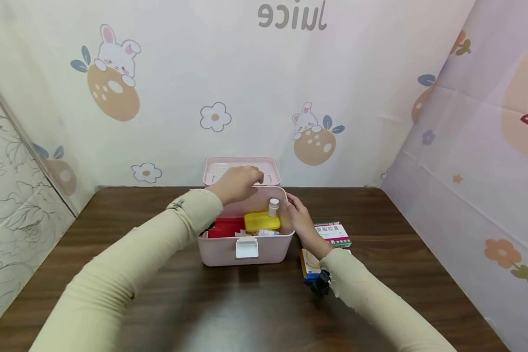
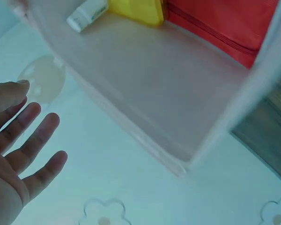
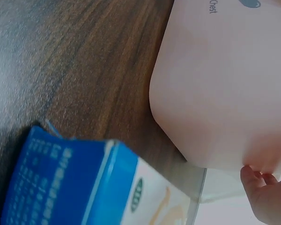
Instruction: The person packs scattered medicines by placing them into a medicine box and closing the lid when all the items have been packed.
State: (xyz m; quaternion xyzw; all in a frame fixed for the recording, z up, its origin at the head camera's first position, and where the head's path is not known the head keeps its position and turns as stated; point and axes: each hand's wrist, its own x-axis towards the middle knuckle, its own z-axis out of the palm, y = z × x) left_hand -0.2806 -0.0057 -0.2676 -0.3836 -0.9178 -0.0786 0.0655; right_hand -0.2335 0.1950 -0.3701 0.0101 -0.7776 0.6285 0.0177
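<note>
A pink medicine box (image 1: 246,253) stands on the table with its lid (image 1: 270,171) tipped back against the wall and its white latch (image 1: 247,248) facing me. Inside lie a red pouch (image 2: 225,23), a yellow case (image 1: 264,222), a small white bottle (image 1: 273,208) and a white packet (image 1: 268,233). My left hand (image 1: 237,184) hovers above the back of the box; the left wrist view shows its fingers (image 2: 30,140) spread and holding nothing. At the right back corner, my right hand (image 1: 303,222) grips the box's side, its fingertips partly hidden.
Right of the box, under and beside my right forearm, lie a white and green medicine carton (image 1: 334,234) and a blue and white carton (image 3: 61,183). The dark wooden table (image 1: 167,303) ends at a patterned cloth wall (image 1: 246,98) behind the box.
</note>
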